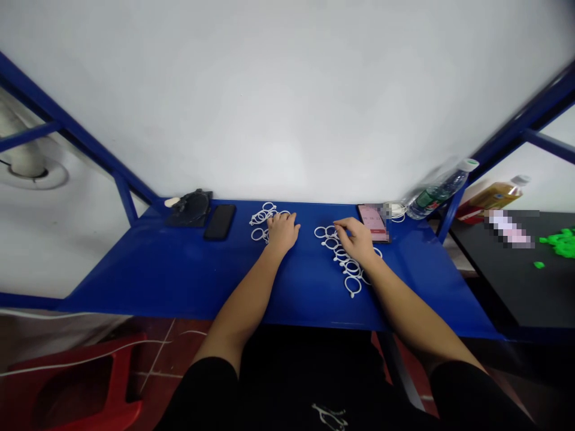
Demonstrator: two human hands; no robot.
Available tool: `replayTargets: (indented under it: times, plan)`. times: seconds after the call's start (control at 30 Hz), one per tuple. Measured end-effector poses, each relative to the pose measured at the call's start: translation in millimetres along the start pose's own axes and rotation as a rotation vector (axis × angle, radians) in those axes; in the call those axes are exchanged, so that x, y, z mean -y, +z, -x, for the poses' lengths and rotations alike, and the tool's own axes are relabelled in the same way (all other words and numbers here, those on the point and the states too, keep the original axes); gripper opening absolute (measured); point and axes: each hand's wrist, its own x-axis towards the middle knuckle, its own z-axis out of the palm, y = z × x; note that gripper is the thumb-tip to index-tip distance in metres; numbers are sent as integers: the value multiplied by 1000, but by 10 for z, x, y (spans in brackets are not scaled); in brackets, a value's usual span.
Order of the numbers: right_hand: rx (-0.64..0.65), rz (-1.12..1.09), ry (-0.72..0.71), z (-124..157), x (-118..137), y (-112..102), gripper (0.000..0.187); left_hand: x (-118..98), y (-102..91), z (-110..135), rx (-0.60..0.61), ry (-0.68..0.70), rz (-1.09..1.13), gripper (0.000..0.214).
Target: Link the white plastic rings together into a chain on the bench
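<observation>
My left hand (pixel 282 232) rests palm down on a small group of white plastic rings (pixel 258 234), its fingers bent and a little apart. Some of those rings are hidden beneath it. My right hand (pixel 356 239) is above a larger spread of white rings (pixel 353 285), each with a small knob on its edge. Thumb and fingertips of that hand are pinched together beside the rings at the far end of the spread. Whatever lies between those fingertips is too small to make out.
On the blue table (pixel 179 281), a black phone (pixel 220 222) and a dark flat object (pixel 193 209) lie left. A lit phone (pixel 375 222), white cable (pixel 397 211) and water bottle (pixel 442 190) are right. Green pieces (pixel 563 242) lie on a black table (pixel 507 269); a red stool (pixel 114 389) stands below.
</observation>
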Motion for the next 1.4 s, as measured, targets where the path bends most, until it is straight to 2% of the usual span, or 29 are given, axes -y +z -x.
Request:
replayTargets:
  times: [0.13,0.3,0.37,0.5,0.63,0.83,0.93,1.13,1.3,1.4]
  plan:
    - [57,-14,-32,19,0,42,20,-20,46,11,84,111,11,40]
    - [74,-4,-6,25,-24,45,21,-163,8,40,51,288,112,33]
    - [78,-8,-1,25,-27,42,21,-193,-29,43,-1,277,138,32]
    - [105,-12,-8,31,-24,45,22,-161,-52,43,-54,149,82,30]
    - [128,-13,-10,33,-14,50,22,-81,24,52,34,87,-17,32]
    - [154,0,8,30,-17,72,21,-96,63,55,113,155,26,15]
    - [153,2,16,39,-36,75,23,-151,-12,54,52,189,106,15]
    - [108,-42,55,48,-7,50,33,-322,-132,113,-198,377,292,17]
    - [133,-94,26,46,34,69,23,-447,-92,212,-210,565,416,18]
    - [160,-90,-11,52,22,78,25,-481,-93,245,-216,563,507,18]
